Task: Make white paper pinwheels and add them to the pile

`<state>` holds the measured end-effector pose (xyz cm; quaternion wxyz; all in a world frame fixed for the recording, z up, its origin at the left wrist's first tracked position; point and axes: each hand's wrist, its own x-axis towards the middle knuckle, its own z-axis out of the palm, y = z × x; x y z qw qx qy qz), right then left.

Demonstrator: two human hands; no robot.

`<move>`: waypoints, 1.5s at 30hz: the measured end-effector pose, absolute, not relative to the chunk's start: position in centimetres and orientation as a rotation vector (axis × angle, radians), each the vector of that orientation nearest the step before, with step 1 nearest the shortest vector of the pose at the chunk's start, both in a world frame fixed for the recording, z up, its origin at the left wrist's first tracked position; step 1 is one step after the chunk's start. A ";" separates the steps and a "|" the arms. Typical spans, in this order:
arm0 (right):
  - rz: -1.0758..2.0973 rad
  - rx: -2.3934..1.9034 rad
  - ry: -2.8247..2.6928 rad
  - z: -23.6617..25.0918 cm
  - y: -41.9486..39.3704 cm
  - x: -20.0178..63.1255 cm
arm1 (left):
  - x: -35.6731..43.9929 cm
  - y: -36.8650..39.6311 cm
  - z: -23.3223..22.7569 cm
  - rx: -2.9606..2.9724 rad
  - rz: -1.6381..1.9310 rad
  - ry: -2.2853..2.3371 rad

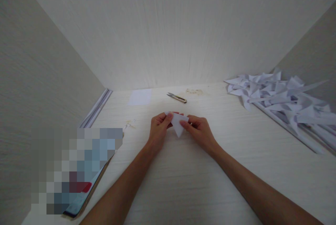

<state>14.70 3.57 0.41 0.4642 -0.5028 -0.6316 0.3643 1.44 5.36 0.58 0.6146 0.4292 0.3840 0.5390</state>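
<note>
A small white sheet of paper folded into a triangle [178, 122] is held up over the table, one corner pointing down toward me. My left hand [159, 127] pinches its left corner between thumb and fingers. At the right corner, my right hand [198, 128] grips the paper the same way, thumb on the near face. Some fingertips are hidden behind the paper. Just beyond my hands lies a pair of thread snips [177, 97], blades pointing left. A flat white paper square [140, 97] rests farther back on the left.
Paper pinwheels [265, 90] are heaped at the right, over white paper sticks [288, 127]. More rolled sticks [96, 107] lie along the left wall. A device with a lit screen [81, 197], partly pixelated, is at the near left. Small scraps [130, 123] and brownish bits [194, 92] dot the table.
</note>
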 end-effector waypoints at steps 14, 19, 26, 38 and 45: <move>0.826 -1.237 -1.559 0.7 3.5 14.8 | 1.4 5.3 0.8 1.067 1.225 0.928; 0.787 -1.239 -1.597 0.5 3.6 14.8 | 1.4 5.3 0.7 1.076 1.231 0.924; 0.744 -1.218 -1.628 0.5 3.7 14.7 | 1.5 5.3 0.7 1.086 1.250 0.934; 0.873 -1.153 -1.460 0.6 3.1 14.8 | 1.8 5.0 0.8 1.107 1.242 0.930; 0.964 -1.157 -1.546 0.2 3.6 14.6 | 1.6 5.3 0.7 0.998 1.288 0.927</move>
